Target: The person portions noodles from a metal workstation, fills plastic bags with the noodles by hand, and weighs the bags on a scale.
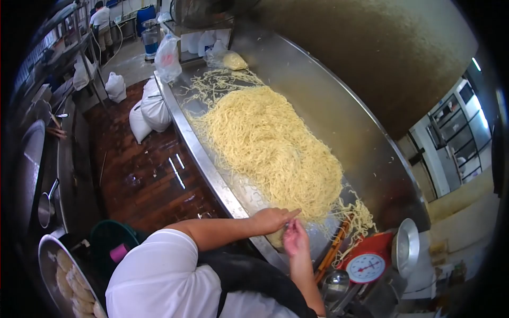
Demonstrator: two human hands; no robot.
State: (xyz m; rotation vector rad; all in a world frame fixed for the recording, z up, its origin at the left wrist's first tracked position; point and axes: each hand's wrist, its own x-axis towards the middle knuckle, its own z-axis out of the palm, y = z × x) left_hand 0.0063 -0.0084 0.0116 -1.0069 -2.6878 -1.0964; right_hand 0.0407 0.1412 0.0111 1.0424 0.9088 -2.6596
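Observation:
My left hand (272, 219) reaches across the near edge of a heap of yellow noodles (270, 143), its fingers closed together and pointing right. Just below its fingertips, my right hand (296, 240) is raised with the fingers pinched. The two hands nearly meet; what they hold between them, if anything, is too small to make out. Under my left hand a pale yellowish bundle (275, 239) shows in part. The noodles lie loose on a long metal table (212, 183), with strands scattered at both ends.
A red dial scale (366, 266) with a metal pan (406, 248) stands at the right, near a wooden stick (334, 249). A filled bag (234, 61) lies at the far end. White sacks (154, 108) rest on the floor. At lower left is a large bowl (47, 241). Another person (101, 21) stands far back.

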